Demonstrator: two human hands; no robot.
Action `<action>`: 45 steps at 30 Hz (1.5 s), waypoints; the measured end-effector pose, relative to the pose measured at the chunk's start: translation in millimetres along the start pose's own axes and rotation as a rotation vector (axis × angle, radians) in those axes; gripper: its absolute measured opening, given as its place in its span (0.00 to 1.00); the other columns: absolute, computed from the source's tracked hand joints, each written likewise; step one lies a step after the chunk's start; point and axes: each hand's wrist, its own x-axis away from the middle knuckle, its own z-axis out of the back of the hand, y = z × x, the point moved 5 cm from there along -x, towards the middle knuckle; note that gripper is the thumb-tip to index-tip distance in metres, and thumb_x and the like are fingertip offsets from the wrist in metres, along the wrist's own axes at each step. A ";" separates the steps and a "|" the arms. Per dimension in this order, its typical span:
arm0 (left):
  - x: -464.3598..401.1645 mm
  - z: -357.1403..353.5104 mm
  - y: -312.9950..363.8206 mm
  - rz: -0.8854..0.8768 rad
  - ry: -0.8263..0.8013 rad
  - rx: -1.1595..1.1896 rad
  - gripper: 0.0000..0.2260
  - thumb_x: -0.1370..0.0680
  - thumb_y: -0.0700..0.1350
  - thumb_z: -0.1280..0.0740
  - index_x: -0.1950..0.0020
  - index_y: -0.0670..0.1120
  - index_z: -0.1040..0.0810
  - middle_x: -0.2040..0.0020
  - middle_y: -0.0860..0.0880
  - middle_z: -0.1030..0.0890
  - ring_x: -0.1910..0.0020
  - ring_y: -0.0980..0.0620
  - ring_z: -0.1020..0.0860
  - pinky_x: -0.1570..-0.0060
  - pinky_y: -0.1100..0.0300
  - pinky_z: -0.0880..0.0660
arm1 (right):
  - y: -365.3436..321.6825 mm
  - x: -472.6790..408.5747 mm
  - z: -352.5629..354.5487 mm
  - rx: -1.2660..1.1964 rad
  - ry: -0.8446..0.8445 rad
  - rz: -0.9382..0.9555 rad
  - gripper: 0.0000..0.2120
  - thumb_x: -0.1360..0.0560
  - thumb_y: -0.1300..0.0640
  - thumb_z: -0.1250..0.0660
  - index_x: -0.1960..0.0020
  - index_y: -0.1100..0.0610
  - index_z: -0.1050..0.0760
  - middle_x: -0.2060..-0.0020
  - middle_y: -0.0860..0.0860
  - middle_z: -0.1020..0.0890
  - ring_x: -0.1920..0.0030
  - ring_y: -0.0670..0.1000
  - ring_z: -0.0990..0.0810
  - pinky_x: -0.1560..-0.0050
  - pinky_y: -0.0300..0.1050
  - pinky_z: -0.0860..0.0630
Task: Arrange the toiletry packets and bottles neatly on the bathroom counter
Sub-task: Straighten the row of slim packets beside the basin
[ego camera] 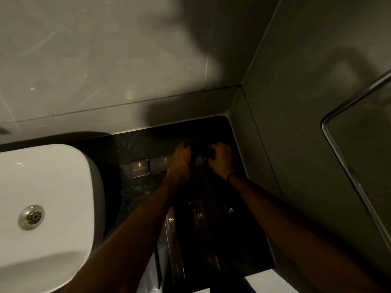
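Note:
On the dark speckled counter two small dark packets with gold logos lie side by side: one packet at the left, a second packet partly under my left hand. My right hand is closed around a small dark bottle near the back corner. My left hand reaches toward the same dark spot; what its fingers touch is lost in shadow. Three long dark boxes with gold logos lie in a row between my forearms near the front edge.
A white basin with a metal drain fills the left. Grey tiled walls close the back and right side of the counter. A glass panel edge stands at the far right. The scene is dim.

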 end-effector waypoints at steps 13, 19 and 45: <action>58.4 23.8 -11.6 0.044 0.133 0.113 0.16 0.25 0.37 0.31 0.39 0.44 0.27 0.40 0.44 0.27 0.45 0.48 0.26 0.47 0.58 0.27 | -1.8 65.2 7.6 -0.179 0.146 -0.169 0.16 0.33 0.60 0.25 0.46 0.57 0.23 0.49 0.56 0.20 0.52 0.56 0.19 0.51 0.54 0.18; 158.0 45.7 -47.7 0.133 0.153 0.019 0.14 0.22 0.45 0.33 0.37 0.49 0.26 0.36 0.47 0.27 0.38 0.50 0.28 0.41 0.55 0.25 | -48.3 143.5 -59.3 -0.152 -0.052 -0.145 0.22 0.31 0.51 0.24 0.40 0.54 0.25 0.46 0.53 0.20 0.54 0.48 0.21 0.56 0.39 0.24; 283.5 24.7 -67.5 0.618 0.029 0.139 0.25 0.24 0.56 0.32 0.32 0.45 0.30 0.36 0.44 0.24 0.39 0.43 0.22 0.42 0.46 0.22 | -55.0 224.8 -113.8 -0.193 -0.181 -0.197 0.27 0.30 0.51 0.25 0.34 0.56 0.27 0.42 0.56 0.20 0.45 0.53 0.20 0.44 0.48 0.20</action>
